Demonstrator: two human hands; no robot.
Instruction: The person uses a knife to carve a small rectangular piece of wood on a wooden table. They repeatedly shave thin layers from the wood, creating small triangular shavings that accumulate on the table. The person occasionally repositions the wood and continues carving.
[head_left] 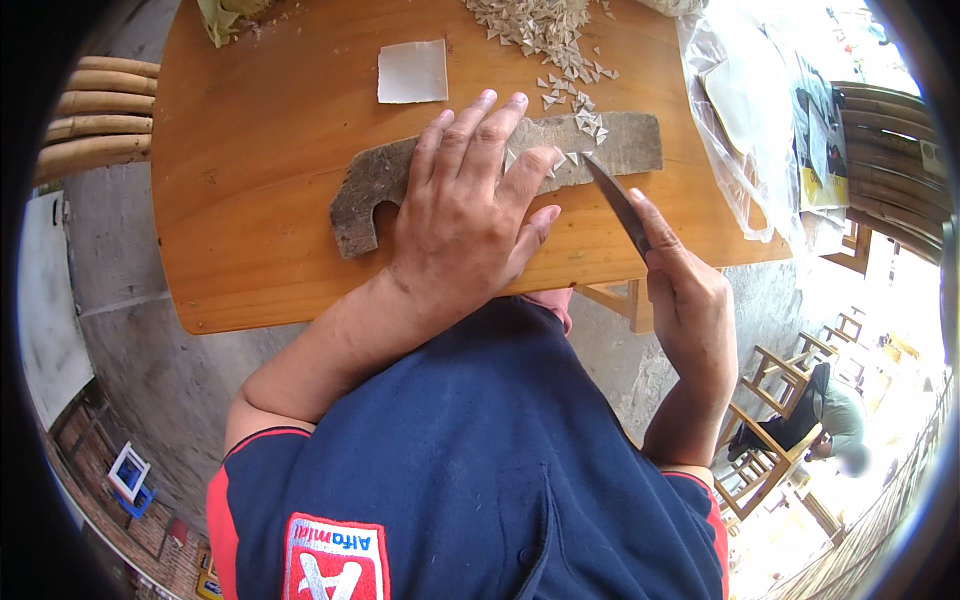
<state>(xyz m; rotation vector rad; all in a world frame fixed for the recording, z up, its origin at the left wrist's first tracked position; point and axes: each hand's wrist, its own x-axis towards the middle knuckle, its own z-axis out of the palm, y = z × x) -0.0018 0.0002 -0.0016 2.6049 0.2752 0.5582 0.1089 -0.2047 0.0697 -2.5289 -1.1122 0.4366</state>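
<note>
wooden table, notched board, white square, small triangles, plastic bag

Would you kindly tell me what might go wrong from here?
The knife in the right hand sits close to the left hand, so a slip might cut its fingers. Small triangular pieces lie loose on the board near the blade and could be knocked off.

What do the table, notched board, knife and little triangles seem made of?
Table: wood, probably varnished; visible grain, smooth orange-brown surface.
Notched board: likely bare, worn wood; greyish, rough and scuffed.
Knife: dark blade, probably metal, judging by its thin, tapering shape.
Little triangles: pale, flat; perhaps shell or stiff card, too small to tell.
</note>
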